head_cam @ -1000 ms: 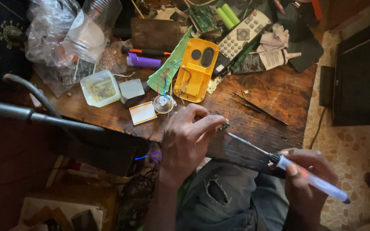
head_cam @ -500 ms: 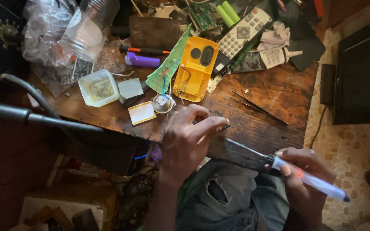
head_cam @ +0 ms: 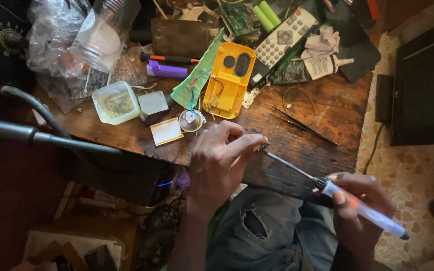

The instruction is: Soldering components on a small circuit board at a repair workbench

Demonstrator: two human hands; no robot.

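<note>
Slightly lower now, right hand (head_cam: 360,200) grips soldering iron (head_cam: 327,188), tip meeting something tiny, hidden, pinched steady by left hand (head_cam: 222,160).

soldering iron (head_cam: 327,186) in right hand (head_cam: 360,211), tip at left hand (head_cam: 219,160) fingers, perhaps touching

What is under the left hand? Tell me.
The left hand rests on the wooden table, fingertips meeting the soldering iron tip. Whatever small part it pinches is covered.
</note>
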